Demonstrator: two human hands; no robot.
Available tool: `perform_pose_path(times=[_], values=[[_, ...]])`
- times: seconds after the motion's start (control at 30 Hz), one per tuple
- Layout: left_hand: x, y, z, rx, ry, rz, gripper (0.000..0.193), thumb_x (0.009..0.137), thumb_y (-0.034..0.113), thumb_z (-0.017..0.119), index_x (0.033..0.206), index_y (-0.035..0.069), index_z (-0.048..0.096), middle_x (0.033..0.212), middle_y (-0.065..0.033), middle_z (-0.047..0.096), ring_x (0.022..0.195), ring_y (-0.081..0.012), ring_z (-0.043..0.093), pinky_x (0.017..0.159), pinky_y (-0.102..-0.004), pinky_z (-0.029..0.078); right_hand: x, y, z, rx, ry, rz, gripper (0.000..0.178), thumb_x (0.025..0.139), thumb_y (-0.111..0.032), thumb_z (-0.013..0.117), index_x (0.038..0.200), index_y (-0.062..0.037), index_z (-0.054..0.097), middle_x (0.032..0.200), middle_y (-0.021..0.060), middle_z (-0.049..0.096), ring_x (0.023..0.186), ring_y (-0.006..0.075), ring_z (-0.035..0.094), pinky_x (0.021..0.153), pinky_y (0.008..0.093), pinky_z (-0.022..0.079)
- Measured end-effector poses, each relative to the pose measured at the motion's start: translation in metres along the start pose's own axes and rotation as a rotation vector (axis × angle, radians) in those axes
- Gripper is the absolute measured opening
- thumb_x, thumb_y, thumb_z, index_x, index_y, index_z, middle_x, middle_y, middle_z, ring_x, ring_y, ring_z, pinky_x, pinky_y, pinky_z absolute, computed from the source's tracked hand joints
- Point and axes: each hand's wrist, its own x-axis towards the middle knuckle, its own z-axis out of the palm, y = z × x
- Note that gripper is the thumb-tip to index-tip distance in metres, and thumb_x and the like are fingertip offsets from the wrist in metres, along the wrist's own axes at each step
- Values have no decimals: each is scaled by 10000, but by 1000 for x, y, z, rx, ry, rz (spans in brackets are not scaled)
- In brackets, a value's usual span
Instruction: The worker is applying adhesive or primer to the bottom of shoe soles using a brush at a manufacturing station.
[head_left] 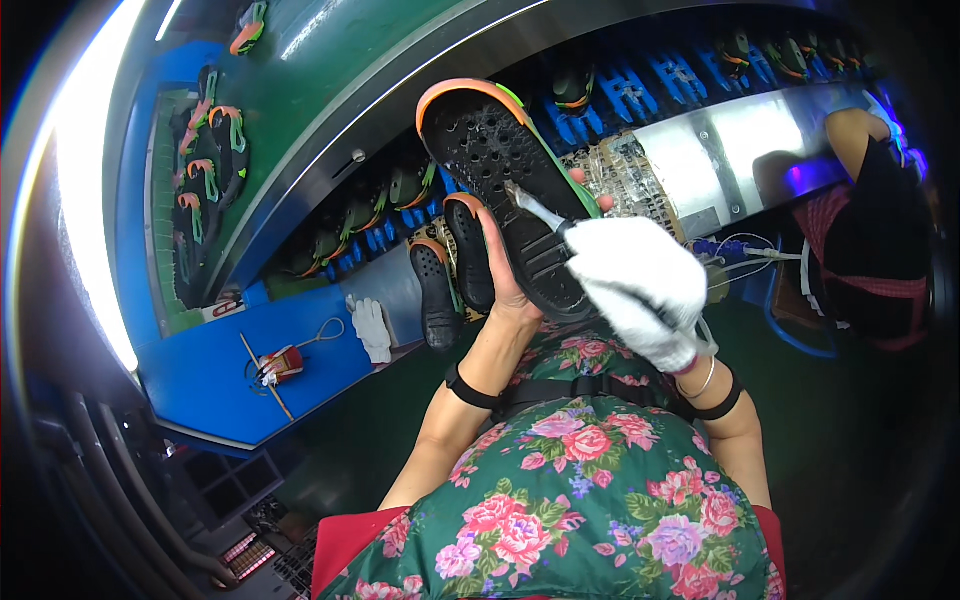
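Observation:
My bare left hand (510, 285) is wrapped round a black shoe sole (545, 265) with holes at its upper end and an orange and green rim. It holds the sole tilted in front of me. My right hand (640, 285), in a white knit glove, grips a thin brush (538, 208). The brush's brownish tip meets the sole's surface just below the holes. Close by the left hand is a second sole (470, 245), partly covered by that hand. A third sole (434, 295) stands farther left, apart from both hands.
On the blue table (330, 390) at left lie a loose white glove (372, 330) and a red spool (283, 365) with a stick. Shoes (230, 150) sit on a green belt, others on blue racks (630, 95). At right, another person's arm (855, 145) is near the metal ledge (690, 170).

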Motion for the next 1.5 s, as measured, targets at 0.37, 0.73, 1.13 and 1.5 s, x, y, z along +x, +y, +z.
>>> perform_pose_path(times=[0.37,0.73,1.13,1.5], values=[[6,3,-1,103,-16,4,1056,874,886,350,1542,68,362,1373,-283,570,1126,-402,669,981,-549,559,-1,-12,-4,-2,-51,-14,152,783,26,780,919,-42,770,1000,135,768,928,283,737,841,377,568],[2,13,-10,96,-77,-78,1013,878,870,391,1566,127,351,1392,-274,549,1136,-440,640,982,-573,537,-8,-20,-2,-53,-138,-108,206,740,7,819,924,-77,776,980,108,768,922,293,744,806,380,581],[9,19,-12,51,-54,-7,1105,826,909,429,1510,41,399,1312,-309,593,1070,-448,675,908,-563,582,-18,-11,-6,213,-248,31,205,746,1,818,916,-113,798,952,103,776,864,257,754,782,357,591],[5,26,-15,-45,-132,-130,1090,843,884,448,1508,21,392,1283,-329,592,1087,-462,653,891,-570,583,-21,-7,-10,342,-266,127,181,764,-5,812,926,-86,793,979,110,776,935,251,751,815,357,591]])
